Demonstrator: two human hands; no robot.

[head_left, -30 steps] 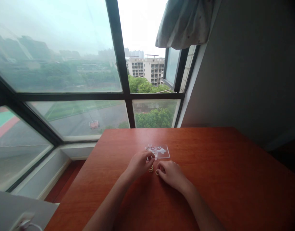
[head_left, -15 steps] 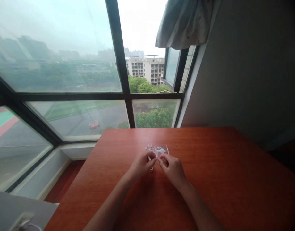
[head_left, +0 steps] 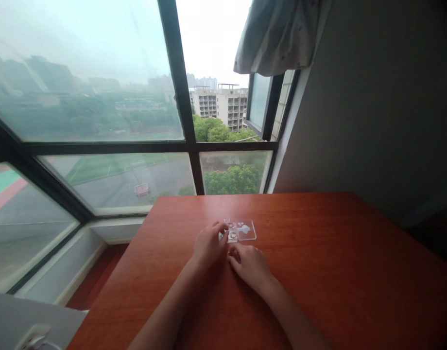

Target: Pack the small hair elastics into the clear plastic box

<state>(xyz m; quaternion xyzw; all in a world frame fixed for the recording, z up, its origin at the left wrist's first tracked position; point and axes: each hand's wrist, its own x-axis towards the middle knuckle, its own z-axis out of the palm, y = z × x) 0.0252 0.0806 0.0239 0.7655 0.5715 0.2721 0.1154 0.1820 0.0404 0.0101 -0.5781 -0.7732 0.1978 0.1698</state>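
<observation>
Head view, centre of the frame: the left hand [head_left: 209,242] sits at the left edge of the clear plastic plate [head_left: 246,229], fingers curled against it. Whether they truly pinch it, I cannot tell. The right hand [head_left: 248,263] lies just below the plate on the red-brown surface [head_left: 336,253], fingers bent together, tips hidden. A small ring [head_left: 232,236] rests at the plate's lower left corner.

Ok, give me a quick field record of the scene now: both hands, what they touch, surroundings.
surface: wooden table
left hand: fingers at the left edge of a clear plastic sheet; grip unclear
right hand: palm down on the table, just nearer than the sheet
on sheet: small ring; other details too small to tell
behind: window, curtain at upper right
</observation>
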